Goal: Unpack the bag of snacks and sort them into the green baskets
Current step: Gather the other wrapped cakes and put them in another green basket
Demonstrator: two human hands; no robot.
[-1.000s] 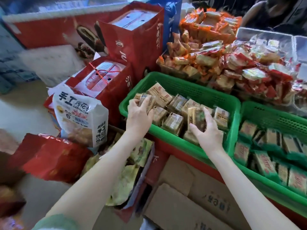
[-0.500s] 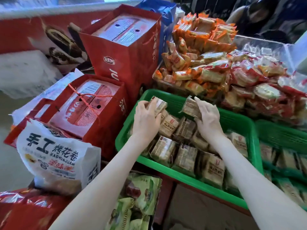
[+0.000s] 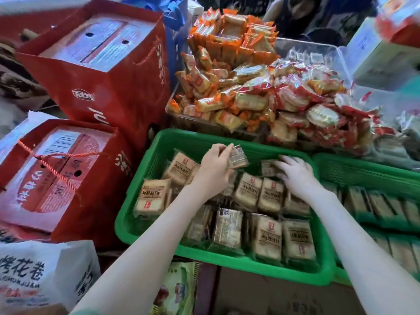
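Pinching one packet [image 3: 238, 157] by its near end, the left hand [image 3: 213, 171] holds it just above the far edge of the green basket [image 3: 218, 258], probably to set it into the bare strip there. The right hand [image 3: 295, 176] lies with fingers spread and fairly straight on a second packet [image 3: 268, 168] near the far right corner, gripping nothing, seemingly pressing it flat to keep the rows neat. More packets fill the near rows, and the right basket [image 3: 363, 165] sits just beside.
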